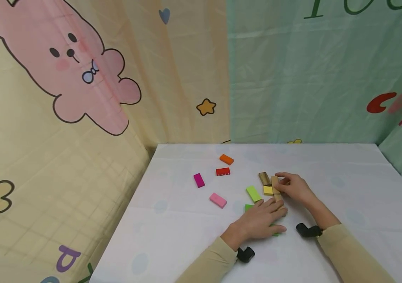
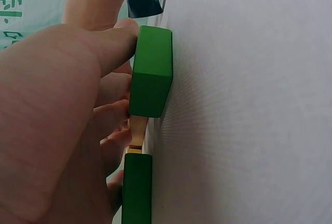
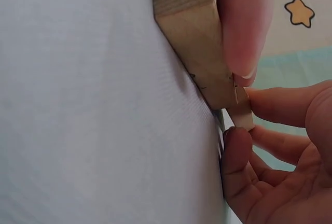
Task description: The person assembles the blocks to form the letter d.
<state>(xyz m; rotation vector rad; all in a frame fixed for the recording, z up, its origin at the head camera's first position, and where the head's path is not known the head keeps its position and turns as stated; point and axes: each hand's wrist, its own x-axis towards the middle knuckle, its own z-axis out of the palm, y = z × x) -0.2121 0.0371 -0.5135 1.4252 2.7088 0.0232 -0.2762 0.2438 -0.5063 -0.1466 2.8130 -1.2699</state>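
At the right side of the block group, my right hand [image 1: 296, 186] pinches a plain wooden block [image 1: 274, 181] between thumb and fingers. A second wooden block [image 3: 192, 42] with engraved digits lies nearer, end to end with it in the head view. Fingers of my left hand [image 1: 259, 220] reach over that nearer block, one fingertip right at its side. In the left wrist view, the left thumb meets a green block [image 2: 153, 71], and another green block [image 2: 137, 187] lies by the fingers. A yellow block [image 1: 268, 191] and a brown block [image 1: 264, 179] sit beside the pinched one.
A lime block [image 1: 253, 193] lies just left of the group. Farther left on the white table [image 1: 172, 243] are pink [image 1: 218, 200], magenta [image 1: 199, 180], red [image 1: 223, 171] and orange [image 1: 226, 159] blocks. Printed curtains [image 1: 186, 59] hang behind the table.
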